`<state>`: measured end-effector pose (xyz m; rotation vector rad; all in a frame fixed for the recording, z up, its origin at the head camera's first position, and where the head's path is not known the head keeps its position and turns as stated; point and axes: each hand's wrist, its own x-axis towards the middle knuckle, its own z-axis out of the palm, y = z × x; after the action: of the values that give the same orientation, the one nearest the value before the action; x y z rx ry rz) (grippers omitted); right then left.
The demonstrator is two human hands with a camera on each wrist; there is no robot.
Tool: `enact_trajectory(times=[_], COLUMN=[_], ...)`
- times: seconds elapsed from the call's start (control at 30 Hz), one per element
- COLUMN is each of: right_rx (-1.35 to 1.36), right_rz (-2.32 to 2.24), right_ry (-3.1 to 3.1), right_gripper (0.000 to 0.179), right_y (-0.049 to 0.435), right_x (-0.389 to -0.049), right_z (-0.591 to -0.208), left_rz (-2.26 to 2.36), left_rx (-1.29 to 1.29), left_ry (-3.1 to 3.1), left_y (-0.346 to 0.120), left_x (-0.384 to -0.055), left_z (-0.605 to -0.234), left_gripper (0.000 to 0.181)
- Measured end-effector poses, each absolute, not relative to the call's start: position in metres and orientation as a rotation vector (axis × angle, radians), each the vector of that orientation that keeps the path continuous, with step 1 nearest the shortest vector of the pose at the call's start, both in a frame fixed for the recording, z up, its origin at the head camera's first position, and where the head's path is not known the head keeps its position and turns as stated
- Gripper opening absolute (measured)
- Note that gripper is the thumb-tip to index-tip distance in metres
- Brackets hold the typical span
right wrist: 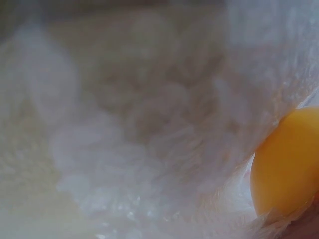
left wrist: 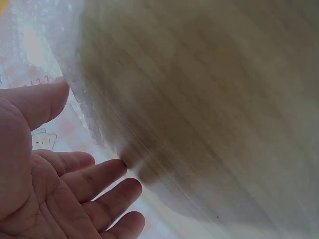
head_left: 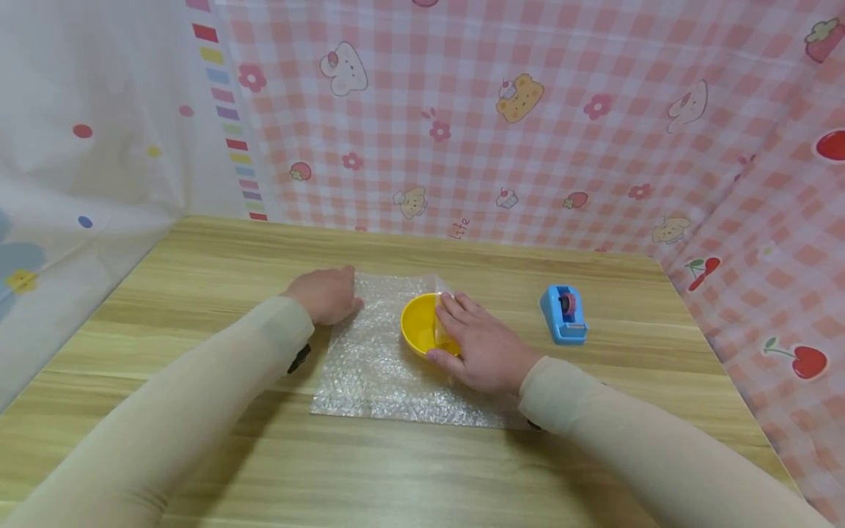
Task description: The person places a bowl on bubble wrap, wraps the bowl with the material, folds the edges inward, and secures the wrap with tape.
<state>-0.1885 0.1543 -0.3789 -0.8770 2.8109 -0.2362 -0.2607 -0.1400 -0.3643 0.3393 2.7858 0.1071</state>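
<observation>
A yellow bowl sits on a sheet of bubble wrap spread over the table. My right hand rests with fairly straight fingers on a fold of wrap that covers the bowl's right side, the thumb by the near rim. In the right wrist view, blurred bubble wrap fills most of the picture, with the bowl's yellow side at the right edge. At the sheet's far left corner is my left hand. The left wrist view shows its fingers loosely extended, fingertips at the table, thumb near the wrap's edge.
A blue tape dispenser with a pinkish roll stands to the right of the wrap. The wooden table is bounded at the back and sides by patterned cloth.
</observation>
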Motion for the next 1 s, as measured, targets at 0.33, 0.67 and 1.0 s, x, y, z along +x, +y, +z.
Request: enact_trajectory(times=[0.33,0.67,1.0], right_rx=[-0.870,-0.871,-0.881], right_rz=[-0.242,-0.238,-0.224], right_ry=[2.807,2.810,2.813], right_gripper=[0.089,0.089,0.088], right_y=[0.154,0.154,0.154], right_x=[-0.189,-0.189,-0.190], right_z=[-0.380,-0.380,-0.381], left_rz=[0.082,0.183,0.272], left_rx=[0.404,0.423,0.415], left_ry=[2.815,2.845,2.858], left_y=[-0.140,-0.137,-0.138], left_x=[-0.261,-0.263,-0.266], left_z=[-0.370,-0.372,-0.378], left_gripper=[0.072,0.059,0.073])
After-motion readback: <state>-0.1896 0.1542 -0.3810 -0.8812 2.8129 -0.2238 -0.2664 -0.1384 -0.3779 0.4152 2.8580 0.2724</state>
